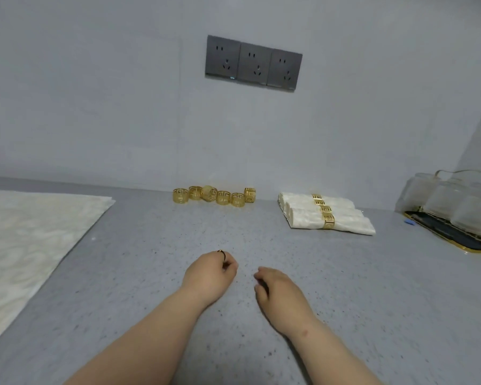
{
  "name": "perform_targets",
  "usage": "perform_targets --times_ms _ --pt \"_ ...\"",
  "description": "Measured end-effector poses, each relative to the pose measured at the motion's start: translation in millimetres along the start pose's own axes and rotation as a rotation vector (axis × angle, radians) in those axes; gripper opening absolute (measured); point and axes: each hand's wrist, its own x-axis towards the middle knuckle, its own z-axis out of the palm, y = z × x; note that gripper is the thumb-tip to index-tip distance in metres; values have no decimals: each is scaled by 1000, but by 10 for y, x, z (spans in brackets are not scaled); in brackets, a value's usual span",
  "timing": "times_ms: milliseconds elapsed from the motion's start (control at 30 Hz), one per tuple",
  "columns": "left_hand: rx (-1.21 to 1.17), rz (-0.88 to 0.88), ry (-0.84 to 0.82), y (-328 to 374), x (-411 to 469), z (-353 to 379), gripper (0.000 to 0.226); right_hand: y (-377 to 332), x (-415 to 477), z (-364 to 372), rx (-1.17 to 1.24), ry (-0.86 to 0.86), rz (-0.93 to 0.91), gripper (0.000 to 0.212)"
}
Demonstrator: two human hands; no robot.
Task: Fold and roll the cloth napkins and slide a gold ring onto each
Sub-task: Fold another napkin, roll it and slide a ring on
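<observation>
Left hand (210, 273) and right hand (278, 290) over counter (150, 259), both loosely curled, empty. 6 rings (214, 196) at 12 o'clock. 4 ringed rolls (345, 218) at 2 o'clock. Flat napkins (25, 232) at 9 o'clock.

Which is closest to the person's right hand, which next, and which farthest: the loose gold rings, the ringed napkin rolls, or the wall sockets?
1. Ringed napkin rolls: ahead and to the right of the right hand.
2. Loose gold rings: ahead and to the left, farther back in a row.
3. Wall sockets: high up, behind and above the rings.
</observation>
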Motion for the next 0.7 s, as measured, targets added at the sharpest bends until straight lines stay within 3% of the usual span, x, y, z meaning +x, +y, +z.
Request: perform_targets --times_ms 400,500,600,700 --pt "227 -41 -18 -624 -1110 -1008 17 -25 -34 -14 -38 7 18 39" --pt "273 -177 116 -839 -1525 -1337 15 -63 -47 -24 -60 8 30 37" --pt "344 -385 265 -979 -1831 -1530 34 -94 -61 -13 -66 9 53 37" --pt "408 -568 255 -1079 -1958 -1595 41 -106 -80 -14 -67 21 64 36"
